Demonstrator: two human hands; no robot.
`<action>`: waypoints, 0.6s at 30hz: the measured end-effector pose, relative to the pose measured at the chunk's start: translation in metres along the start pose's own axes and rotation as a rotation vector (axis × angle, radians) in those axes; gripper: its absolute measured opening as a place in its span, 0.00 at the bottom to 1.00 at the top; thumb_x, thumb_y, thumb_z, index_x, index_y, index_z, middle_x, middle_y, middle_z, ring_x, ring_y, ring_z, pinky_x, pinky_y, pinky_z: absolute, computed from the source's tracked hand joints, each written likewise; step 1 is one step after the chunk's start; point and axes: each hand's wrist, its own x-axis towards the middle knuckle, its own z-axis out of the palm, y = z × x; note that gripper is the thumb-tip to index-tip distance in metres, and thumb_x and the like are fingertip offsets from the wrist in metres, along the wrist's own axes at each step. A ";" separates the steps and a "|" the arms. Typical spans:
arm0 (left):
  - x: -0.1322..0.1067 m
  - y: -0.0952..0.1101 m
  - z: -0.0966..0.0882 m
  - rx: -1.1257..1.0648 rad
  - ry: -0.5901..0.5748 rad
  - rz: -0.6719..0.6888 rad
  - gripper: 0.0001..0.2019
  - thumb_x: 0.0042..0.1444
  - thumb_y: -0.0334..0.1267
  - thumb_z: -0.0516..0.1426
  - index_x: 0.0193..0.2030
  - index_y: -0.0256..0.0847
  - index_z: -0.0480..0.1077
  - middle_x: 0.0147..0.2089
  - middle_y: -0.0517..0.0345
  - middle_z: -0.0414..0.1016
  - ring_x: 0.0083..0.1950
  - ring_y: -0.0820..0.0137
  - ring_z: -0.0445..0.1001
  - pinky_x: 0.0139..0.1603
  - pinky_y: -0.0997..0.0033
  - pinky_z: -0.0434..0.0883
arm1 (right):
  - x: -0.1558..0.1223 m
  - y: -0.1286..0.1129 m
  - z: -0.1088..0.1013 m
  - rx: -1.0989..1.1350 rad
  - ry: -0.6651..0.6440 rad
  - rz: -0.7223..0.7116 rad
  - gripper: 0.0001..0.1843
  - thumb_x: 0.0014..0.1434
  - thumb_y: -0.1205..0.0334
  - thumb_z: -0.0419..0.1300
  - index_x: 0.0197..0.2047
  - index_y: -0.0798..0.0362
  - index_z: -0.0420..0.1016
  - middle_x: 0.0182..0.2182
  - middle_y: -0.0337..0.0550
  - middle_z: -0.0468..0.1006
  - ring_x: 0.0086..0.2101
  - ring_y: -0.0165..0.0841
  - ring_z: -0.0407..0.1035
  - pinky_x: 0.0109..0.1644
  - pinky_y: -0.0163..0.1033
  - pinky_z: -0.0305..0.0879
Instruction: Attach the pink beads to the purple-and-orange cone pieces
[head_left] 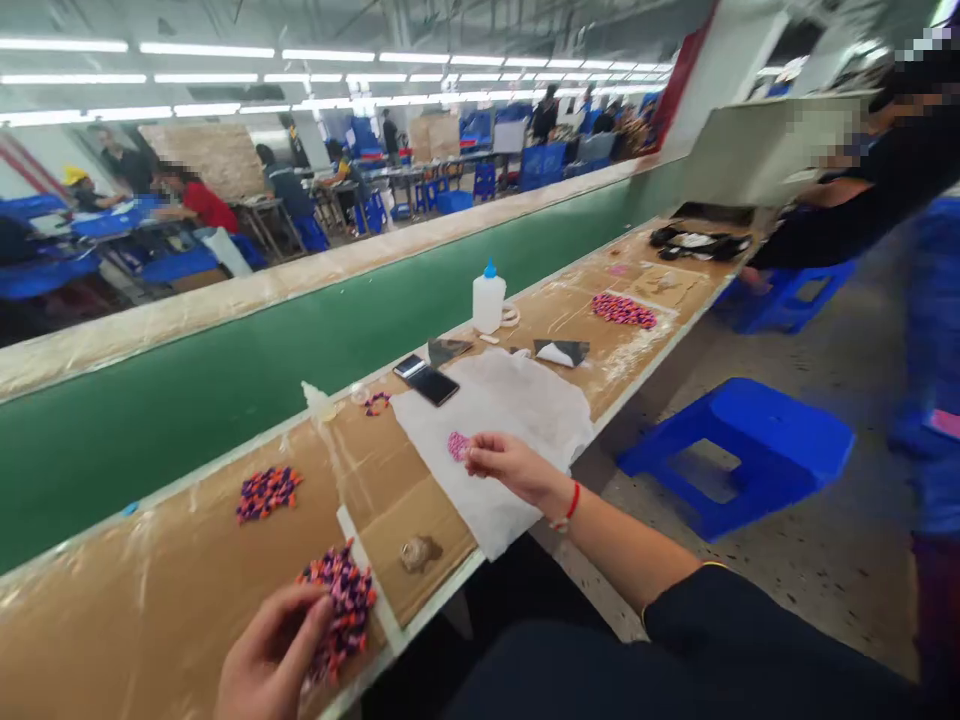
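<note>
My left hand (274, 650) is at the near pile of small orange, purple and pink pieces (349, 600). Its thumb and fingers are curled together over the pile's left edge; anything between the fingertips is hidden. Over a white paper sheet (517, 400), my right hand (514, 465) is closed in a pinch. At its fingertips is a small round pink-and-white speckled piece (457, 446), which looks held by its right edge. A second pile of orange and purple pieces (268, 493) lies farther left on the brown cardboard table top (187, 590).
Beyond the paper are a phone (427, 380), a white bottle with a blue cap (489, 300) and a small ring of beads (377, 403). A brownish lump (418, 552) lies near the table edge. A green belt (300, 350) runs behind; a blue stool (750, 440) stands right.
</note>
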 end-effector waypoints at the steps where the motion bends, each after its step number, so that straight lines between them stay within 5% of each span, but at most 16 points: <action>1: -0.001 0.006 0.001 -0.024 -0.029 0.029 0.21 0.47 0.58 0.68 0.31 0.40 0.78 0.31 0.55 0.81 0.35 0.61 0.80 0.34 0.69 0.77 | -0.002 -0.003 0.001 0.064 -0.030 0.020 0.27 0.51 0.37 0.69 0.33 0.52 0.68 0.31 0.41 0.76 0.32 0.29 0.69 0.38 0.37 0.64; 7: 0.005 0.053 0.034 -0.080 -0.204 0.212 0.10 0.53 0.44 0.65 0.29 0.39 0.79 0.26 0.55 0.79 0.26 0.70 0.74 0.28 0.74 0.71 | -0.020 -0.027 0.015 0.286 -0.129 0.080 0.24 0.50 0.42 0.74 0.33 0.51 0.70 0.37 0.41 0.80 0.40 0.33 0.74 0.45 0.39 0.66; 12: 0.003 0.078 0.065 -0.096 -0.328 0.333 0.07 0.56 0.38 0.62 0.31 0.38 0.79 0.27 0.55 0.80 0.29 0.70 0.75 0.31 0.74 0.71 | -0.029 -0.040 0.029 0.248 -0.144 -0.023 0.21 0.54 0.43 0.72 0.31 0.51 0.73 0.37 0.43 0.83 0.41 0.35 0.75 0.45 0.41 0.66; 18: 0.004 0.093 0.085 -0.068 -0.333 0.445 0.06 0.58 0.35 0.60 0.34 0.37 0.79 0.29 0.55 0.80 0.29 0.72 0.75 0.33 0.73 0.72 | -0.036 -0.050 0.034 0.204 -0.205 -0.072 0.18 0.57 0.46 0.70 0.32 0.51 0.74 0.41 0.45 0.84 0.44 0.37 0.76 0.51 0.45 0.67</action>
